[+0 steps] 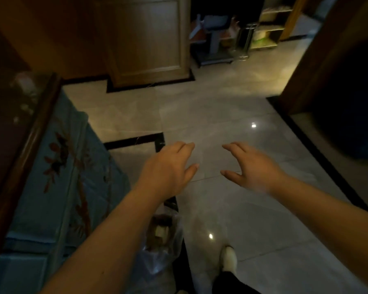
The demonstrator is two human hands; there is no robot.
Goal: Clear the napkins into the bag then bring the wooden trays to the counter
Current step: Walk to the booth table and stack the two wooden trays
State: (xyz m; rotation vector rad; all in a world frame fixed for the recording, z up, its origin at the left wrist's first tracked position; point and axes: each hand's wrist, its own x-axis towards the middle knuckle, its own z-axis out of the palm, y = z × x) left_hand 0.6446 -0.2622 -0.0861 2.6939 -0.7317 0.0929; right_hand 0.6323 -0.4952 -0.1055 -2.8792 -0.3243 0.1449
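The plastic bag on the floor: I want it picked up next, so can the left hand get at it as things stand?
Probably yes: the plastic bag sits right below the left forearm, and the left hand is empty with nothing between.

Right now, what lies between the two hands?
Nothing is held there. In the head view, the left hand and the right hand hover apart, both empty, and only the bare grey tile floor shows in the gap.

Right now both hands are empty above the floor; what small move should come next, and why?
Probably turn left toward the table. The left hand and right hand are open and hold nothing, the plastic bag stands on the floor beside the table's blue cloth, and no wooden tray is in view.
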